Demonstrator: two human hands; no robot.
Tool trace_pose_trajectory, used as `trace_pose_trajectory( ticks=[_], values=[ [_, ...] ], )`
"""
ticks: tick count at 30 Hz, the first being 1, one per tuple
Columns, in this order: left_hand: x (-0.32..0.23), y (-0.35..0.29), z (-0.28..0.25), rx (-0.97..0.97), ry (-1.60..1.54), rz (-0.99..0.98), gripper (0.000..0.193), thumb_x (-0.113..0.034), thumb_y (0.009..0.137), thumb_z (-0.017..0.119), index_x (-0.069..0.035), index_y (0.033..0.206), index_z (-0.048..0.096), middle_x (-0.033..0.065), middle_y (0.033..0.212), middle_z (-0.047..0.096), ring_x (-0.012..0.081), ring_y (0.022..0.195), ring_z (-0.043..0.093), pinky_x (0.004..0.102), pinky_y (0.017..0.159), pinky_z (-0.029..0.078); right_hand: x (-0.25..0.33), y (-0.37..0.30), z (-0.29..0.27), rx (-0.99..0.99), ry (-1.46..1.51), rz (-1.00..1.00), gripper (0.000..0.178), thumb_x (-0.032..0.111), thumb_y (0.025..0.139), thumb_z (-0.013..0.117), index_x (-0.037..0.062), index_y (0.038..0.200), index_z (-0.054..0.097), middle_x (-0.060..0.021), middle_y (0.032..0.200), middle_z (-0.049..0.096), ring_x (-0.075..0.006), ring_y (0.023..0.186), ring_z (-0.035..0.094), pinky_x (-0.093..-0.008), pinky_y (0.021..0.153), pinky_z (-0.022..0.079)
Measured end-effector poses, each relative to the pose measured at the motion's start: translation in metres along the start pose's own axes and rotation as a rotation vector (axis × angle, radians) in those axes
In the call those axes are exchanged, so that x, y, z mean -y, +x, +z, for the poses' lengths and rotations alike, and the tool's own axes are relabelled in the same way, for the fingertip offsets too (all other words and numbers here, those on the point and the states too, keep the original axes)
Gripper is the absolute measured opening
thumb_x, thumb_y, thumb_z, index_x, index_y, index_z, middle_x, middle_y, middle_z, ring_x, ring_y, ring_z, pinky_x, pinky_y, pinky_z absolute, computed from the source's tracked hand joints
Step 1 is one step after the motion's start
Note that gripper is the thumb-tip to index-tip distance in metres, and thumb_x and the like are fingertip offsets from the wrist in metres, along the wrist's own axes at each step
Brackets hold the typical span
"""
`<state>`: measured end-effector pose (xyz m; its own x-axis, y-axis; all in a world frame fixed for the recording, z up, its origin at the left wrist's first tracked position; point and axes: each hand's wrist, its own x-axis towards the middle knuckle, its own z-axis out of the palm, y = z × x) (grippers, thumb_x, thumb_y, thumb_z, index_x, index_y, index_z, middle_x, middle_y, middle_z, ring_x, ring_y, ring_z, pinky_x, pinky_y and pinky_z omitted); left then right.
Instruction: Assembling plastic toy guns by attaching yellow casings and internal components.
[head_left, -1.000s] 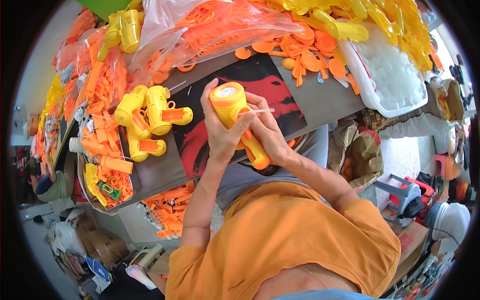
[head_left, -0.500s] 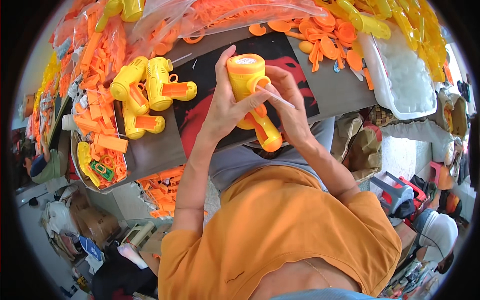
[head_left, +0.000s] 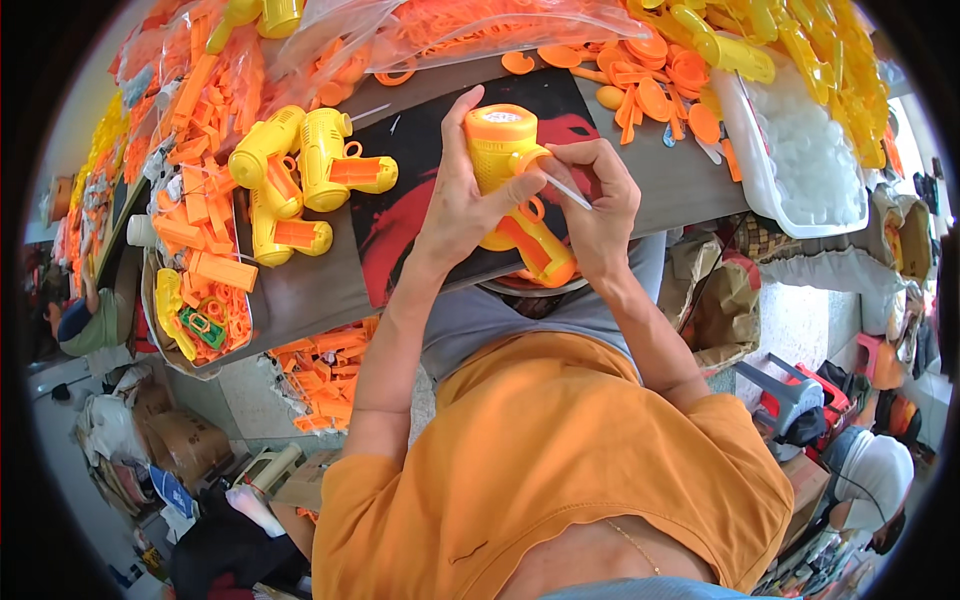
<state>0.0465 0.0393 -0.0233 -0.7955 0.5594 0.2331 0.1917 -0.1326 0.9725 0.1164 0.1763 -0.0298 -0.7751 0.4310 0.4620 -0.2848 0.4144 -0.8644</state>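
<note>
My left hand [head_left: 452, 215] is wrapped round a yellow plastic toy shaped like a hair dryer [head_left: 490, 172]. Its round orange cap [head_left: 500, 118] faces up, and the handle, with an orange strip, slants down to the right. At its right side my right hand [head_left: 608, 215] has thumb and fingers closed on a thin white stick [head_left: 568, 190], which slopes from the short spout on the toy. Whether the stick's upper end sits inside the spout is hidden. Below the toy lies a black and red mat [head_left: 385, 245].
Several similar yellow toys [head_left: 325, 155] lie to the left, beside a box of orange parts [head_left: 215, 270]. Orange spoon-like pieces [head_left: 655, 100] are scattered at the back. At the right stands a white tub [head_left: 775, 205] of translucent pieces, near yellow parts [head_left: 830, 70].
The toy has shifted slightly right, its handle swinging a little to the right. My right hand has moved right and turned, its fingers curling more tightly by the stick.
</note>
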Motion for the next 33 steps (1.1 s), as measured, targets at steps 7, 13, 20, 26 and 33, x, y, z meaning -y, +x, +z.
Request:
trace_pose_trajectory(
  ticks=[7,13,20,26,33],
  values=[
    [0.002,0.0,0.011,-0.137,-0.071,0.094,0.079,-0.016,0.082,0.074,-0.004,0.142,0.023,0.0132,0.123,0.047,0.0189,0.107,0.055,0.0318,0.093,0.047,-0.01,0.002,0.005,0.211,0.713,0.36,0.035,0.014,0.096,0.058,0.0015,0.127,0.05,-0.0066,0.117,0.058,-0.0119,0.108,0.056,-0.0258,0.09,0.047],
    [0.011,-0.004,0.025,-0.28,0.106,0.111,0.075,-0.019,0.079,0.075,-0.002,0.137,0.032,0.0135,0.115,0.055,0.02,0.102,0.059,0.0315,0.09,0.049,-0.007,-0.02,0.02,0.228,0.809,0.421,0.046,0.024,0.102,0.042,0.0041,0.142,0.031,-0.0092,0.133,0.046,-0.0158,0.123,0.044,-0.0294,0.104,0.036],
    [0.01,0.004,0.02,-0.285,0.143,0.092,0.062,-0.022,0.082,0.071,-0.002,0.13,0.038,0.0125,0.11,0.057,0.0191,0.096,0.061,0.0309,0.083,0.05,-0.002,-0.019,0.033,0.116,0.792,0.506,0.039,0.024,0.102,0.042,0.0044,0.135,0.035,-0.0099,0.125,0.048,-0.0153,0.115,0.048,-0.0291,0.098,0.04],
    [0.002,0.011,0.01,-0.255,0.154,0.033,0.063,-0.025,0.082,0.071,-0.002,0.133,0.04,0.0119,0.106,0.06,0.0183,0.095,0.061,0.031,0.084,0.05,-0.014,-0.005,0.025,0.256,0.792,0.467,0.039,0.026,0.103,0.041,0.0063,0.136,0.034,-0.0066,0.12,0.051,-0.013,0.111,0.051,-0.0269,0.095,0.041],
    [-0.029,0.019,-0.007,0.32,1.105,0.182,0.086,-0.036,0.071,0.077,-0.007,0.141,0.038,0.0143,0.102,0.061,0.031,0.098,0.062,0.04,0.089,0.046,-0.037,0.057,-0.013,0.242,0.194,0.257,0.03,0.022,0.1,0.046,-0.0024,0.111,0.061,-0.0082,0.101,0.064,-0.0178,0.105,0.057,-0.0323,0.091,0.044]
  ],
)
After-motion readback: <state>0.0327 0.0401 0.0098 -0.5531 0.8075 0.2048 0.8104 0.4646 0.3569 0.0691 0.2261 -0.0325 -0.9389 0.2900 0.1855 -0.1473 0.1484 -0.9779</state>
